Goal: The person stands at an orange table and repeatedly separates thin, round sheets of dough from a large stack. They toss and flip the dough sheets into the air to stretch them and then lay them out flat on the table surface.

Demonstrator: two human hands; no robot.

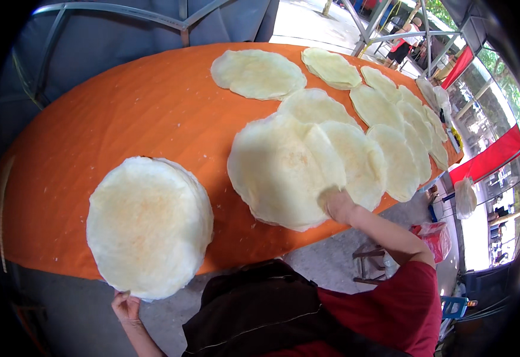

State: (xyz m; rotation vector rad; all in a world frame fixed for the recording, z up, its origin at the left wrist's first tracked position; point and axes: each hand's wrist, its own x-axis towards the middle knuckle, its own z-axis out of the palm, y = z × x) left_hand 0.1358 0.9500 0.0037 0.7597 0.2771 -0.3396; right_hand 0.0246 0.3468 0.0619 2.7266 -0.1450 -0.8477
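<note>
A tall stack of thin round flatbread sheets (150, 223) stands at the left near edge of the table. My left hand (126, 306) pinches the near rim of that stack, thumb on top. Further right lies a lower, spread pile of pale sheets (282, 165), its top one creased along the right side. My right hand (338, 205) is at this pile's near right edge, fingers bent down onto the top sheet. Motion blurs those fingers, and I cannot tell whether they grip the sheet or only press it.
An orange cloth (153, 111) covers the long table. Several more sheet piles (257, 73) lie at its far side and right end. Metal tent poles (121, 15) rise behind. A wooden stool (369, 263) and a red bag (434, 241) stand right, below the table. A person (405, 42) stands far off.
</note>
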